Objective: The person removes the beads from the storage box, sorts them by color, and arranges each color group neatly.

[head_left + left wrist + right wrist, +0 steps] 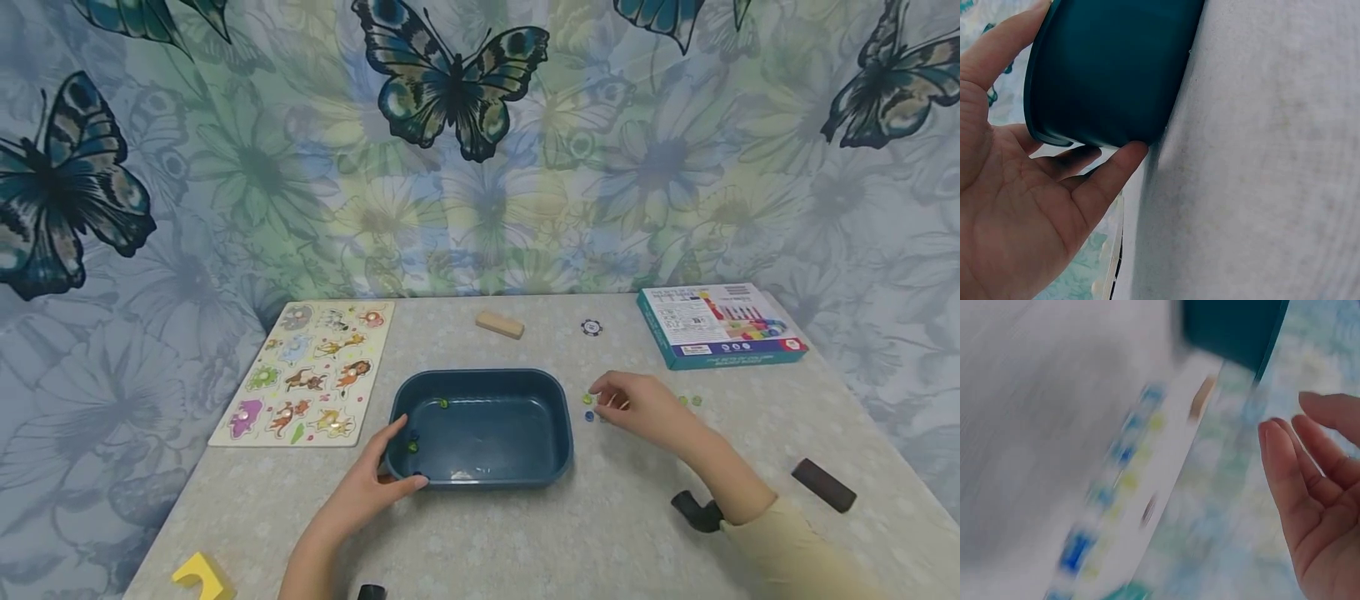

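A dark blue rectangular tub (pixel 480 433) stands mid-table, with a few small green and blue beads (pixel 444 403) inside. My left hand (pixel 367 479) grips its near left corner, thumb along the front rim and fingers at the left side; in the left wrist view the fingertips meet the tub's wall (pixel 1110 75). Right of the tub, my right hand (pixel 645 408) hovers over small green and blue beads (pixel 589 416), partly hiding them. In the right wrist view, its fingers are loosely bent with nothing visible between them, and the blurred beads (pixel 1125 453) lie in two rows.
An animal puzzle board (pixel 307 371) lies left of the tub. Behind are a wooden block (pixel 500 324), a poker chip (pixel 592 327) and a boxed game (pixel 723 325). Dark pieces (pixel 823 485) lie at the right near the sleeve, a yellow arch block (pixel 202 575) at front left.
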`<state>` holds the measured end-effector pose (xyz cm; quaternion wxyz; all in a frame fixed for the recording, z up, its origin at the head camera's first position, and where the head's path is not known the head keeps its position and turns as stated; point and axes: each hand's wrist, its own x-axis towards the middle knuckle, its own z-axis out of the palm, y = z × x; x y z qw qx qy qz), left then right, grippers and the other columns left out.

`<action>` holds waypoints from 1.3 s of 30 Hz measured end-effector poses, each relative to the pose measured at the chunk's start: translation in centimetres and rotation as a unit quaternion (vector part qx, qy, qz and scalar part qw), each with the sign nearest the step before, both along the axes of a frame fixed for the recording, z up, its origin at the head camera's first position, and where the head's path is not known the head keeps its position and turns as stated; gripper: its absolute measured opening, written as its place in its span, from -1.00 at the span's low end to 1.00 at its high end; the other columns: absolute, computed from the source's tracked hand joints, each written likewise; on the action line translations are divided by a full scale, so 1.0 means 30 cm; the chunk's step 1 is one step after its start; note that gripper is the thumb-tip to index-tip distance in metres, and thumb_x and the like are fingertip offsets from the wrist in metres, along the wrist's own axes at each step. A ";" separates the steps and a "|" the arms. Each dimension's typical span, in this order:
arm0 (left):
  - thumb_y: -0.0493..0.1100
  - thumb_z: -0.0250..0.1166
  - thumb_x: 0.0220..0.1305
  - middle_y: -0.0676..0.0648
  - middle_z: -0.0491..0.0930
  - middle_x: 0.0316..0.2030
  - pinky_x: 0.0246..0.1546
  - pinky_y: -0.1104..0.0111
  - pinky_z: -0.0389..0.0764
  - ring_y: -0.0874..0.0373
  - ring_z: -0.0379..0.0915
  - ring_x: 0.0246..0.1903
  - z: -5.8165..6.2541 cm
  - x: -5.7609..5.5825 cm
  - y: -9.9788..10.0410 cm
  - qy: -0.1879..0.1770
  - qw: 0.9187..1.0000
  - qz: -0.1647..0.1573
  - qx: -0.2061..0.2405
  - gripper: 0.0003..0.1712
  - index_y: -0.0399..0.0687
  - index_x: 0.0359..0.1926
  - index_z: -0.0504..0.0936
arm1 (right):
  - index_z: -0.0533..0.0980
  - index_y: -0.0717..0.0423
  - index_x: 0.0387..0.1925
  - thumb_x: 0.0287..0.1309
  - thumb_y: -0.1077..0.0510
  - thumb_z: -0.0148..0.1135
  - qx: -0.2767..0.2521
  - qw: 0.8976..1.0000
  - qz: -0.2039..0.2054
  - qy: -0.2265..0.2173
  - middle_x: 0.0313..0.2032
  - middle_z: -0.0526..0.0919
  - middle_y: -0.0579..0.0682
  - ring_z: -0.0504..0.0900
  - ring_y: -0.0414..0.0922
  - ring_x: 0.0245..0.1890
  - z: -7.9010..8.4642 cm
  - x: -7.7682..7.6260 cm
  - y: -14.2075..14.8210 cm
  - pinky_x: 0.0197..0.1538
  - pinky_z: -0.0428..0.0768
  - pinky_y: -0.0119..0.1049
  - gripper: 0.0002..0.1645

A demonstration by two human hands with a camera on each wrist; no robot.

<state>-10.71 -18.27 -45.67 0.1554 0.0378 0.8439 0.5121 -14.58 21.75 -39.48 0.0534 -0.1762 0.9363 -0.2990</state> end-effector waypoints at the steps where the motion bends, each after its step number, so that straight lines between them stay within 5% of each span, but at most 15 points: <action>1: 0.05 0.44 0.01 -0.18 -0.14 0.42 0.05 0.11 0.47 -0.28 -0.07 0.34 0.000 0.000 0.000 0.000 1.000 0.000 0.001 0.05 0.24 0.43 0.00 | 0.57 0.09 -0.14 0.14 0.17 0.27 -0.002 1.000 0.018 0.002 -0.40 0.57 -0.19 0.50 -0.25 -0.38 0.002 0.000 -0.032 -0.34 0.54 -0.39 -0.77; 9: 0.04 0.44 0.00 -0.18 -0.13 0.42 0.04 0.12 0.47 -0.28 -0.07 0.34 0.001 0.001 0.001 0.003 1.000 0.001 0.002 0.05 0.24 0.43 0.01 | 0.61 0.08 -0.18 0.10 0.15 0.30 0.057 0.991 0.113 0.038 -0.41 0.58 -0.23 0.48 -0.34 -0.45 -0.021 -0.009 -0.252 -0.39 0.50 -0.45 -0.78; 15: 0.03 0.44 0.01 -0.18 -0.15 0.43 0.05 0.11 0.46 -0.29 -0.08 0.34 0.004 0.000 0.000 0.002 1.000 0.003 0.006 0.05 0.22 0.43 0.01 | 0.61 0.12 -0.20 0.06 0.16 0.32 0.056 0.983 0.166 -0.049 -0.55 0.51 -0.27 0.43 -0.35 -0.57 -0.088 -0.019 -0.376 -0.47 0.45 -0.45 -0.77; 27: 0.01 0.42 0.05 -0.18 -0.15 0.43 0.06 0.10 0.46 -0.30 -0.10 0.34 0.008 0.003 0.000 0.001 1.000 -0.006 0.015 0.02 0.21 0.43 0.01 | 0.65 0.06 -0.27 0.04 0.16 0.34 0.023 0.971 0.215 -0.106 -0.56 0.51 -0.29 0.42 -0.37 -0.57 -0.159 -0.036 -0.565 -0.45 0.45 -0.51 -0.84; 39: 0.01 0.43 0.04 -0.15 -0.14 0.43 0.00 0.15 0.50 -0.23 -0.10 0.36 0.001 0.000 -0.005 0.004 1.000 -0.008 0.021 0.02 0.20 0.43 0.02 | 0.65 0.01 -0.33 0.07 0.23 0.28 0.042 0.966 0.229 -0.111 -0.50 0.57 -0.28 0.46 -0.36 -0.54 -0.159 -0.047 -0.687 -0.43 0.45 -0.52 -0.90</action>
